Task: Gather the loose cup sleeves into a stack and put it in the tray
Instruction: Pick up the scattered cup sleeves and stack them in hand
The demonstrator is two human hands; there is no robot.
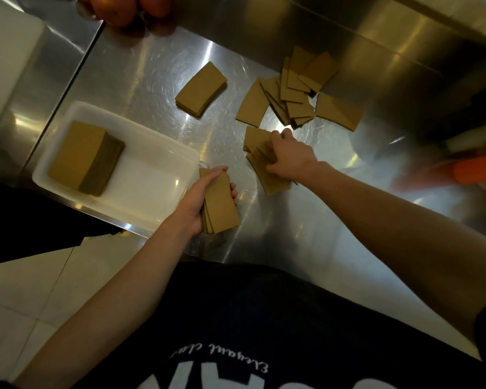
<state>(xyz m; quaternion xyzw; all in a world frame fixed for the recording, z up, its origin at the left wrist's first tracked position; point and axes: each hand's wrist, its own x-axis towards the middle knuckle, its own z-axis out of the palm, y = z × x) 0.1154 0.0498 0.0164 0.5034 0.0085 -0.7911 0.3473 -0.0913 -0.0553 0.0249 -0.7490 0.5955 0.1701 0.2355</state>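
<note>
Brown cardboard cup sleeves lie on a steel counter. My left hand (201,199) is shut on a small stack of sleeves (220,204) just right of the white tray (163,153). My right hand (288,157) presses down on a few loose sleeves (267,175) in the middle, fingers closed on them. A scattered pile of loose sleeves (295,94) lies behind that hand. A neat stack (201,89) rests alone on the counter. Inside the tray stands a thick stack of sleeves (82,157) at its left end.
Orange fruits (124,7) sit at the counter's far edge. A white board (9,66) lies at the left. An orange object (477,171) is blurred at the right. A steel wall (404,51) rises behind the pile. The counter's front edge is near my body.
</note>
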